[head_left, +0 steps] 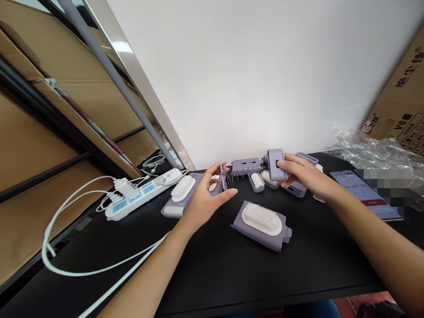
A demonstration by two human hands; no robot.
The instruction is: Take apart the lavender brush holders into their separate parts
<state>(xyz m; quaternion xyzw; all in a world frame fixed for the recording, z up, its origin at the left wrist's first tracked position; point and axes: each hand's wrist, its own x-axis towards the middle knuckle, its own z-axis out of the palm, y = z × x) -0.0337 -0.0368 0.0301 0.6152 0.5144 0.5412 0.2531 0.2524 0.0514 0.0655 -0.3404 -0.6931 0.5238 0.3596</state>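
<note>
My left hand [207, 194] pinches a thin purple plastic piece [223, 177], seen nearly edge-on, between thumb and fingers. In my right hand [301, 174] is a purple plastic housing [274, 164] with a dark hole in its side, gripped at its right side. Below and between the hands, a purple panel with a white bristle brush head [261, 219] lies bristles up on the table. A similar white brush head [183, 188] on a purple body lies beyond my left wrist, partly hidden. Behind lies a flat purple plate [247, 166] with thin curved wires in front of it.
On the black table [212, 269], small capsule-shaped cases [256, 181] and other purple parts [296, 189] lie near the wall. A white power strip [147, 193] with cables is at left. A phone [364, 194], clear plastic wrap [367, 145] and a cardboard box [402, 95] are at right.
</note>
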